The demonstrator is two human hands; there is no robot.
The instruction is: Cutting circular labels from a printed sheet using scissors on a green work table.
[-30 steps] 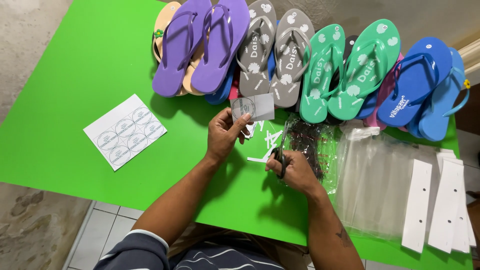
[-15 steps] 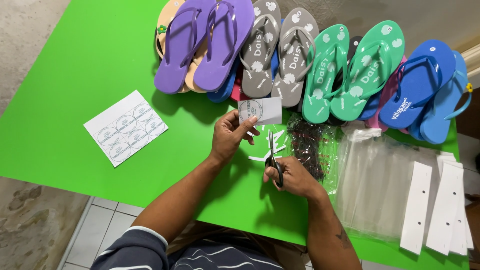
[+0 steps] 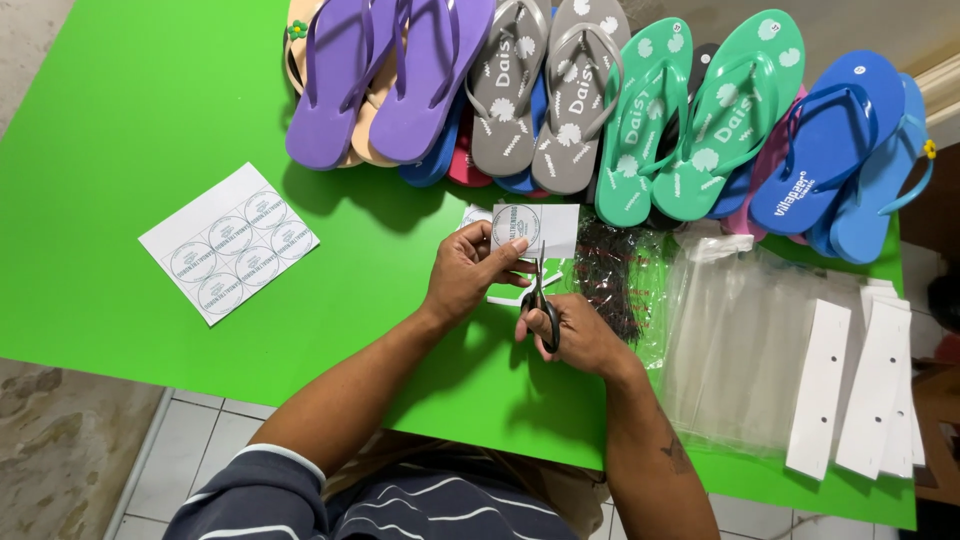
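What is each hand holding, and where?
Left hand pinches the small white paper label at its lower edge; right hand holds black-handled scissors by the finger loops.

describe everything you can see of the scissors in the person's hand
The scissors are small, with slim metal blades and dark handle loops. The right hand grips them, fingers through the loops, blades pointing up and away from the person. The tips meet the lower edge of a small white paper piece printed with a round label, which the left hand holds above the green table. Whether the blades are parted is too small to tell.
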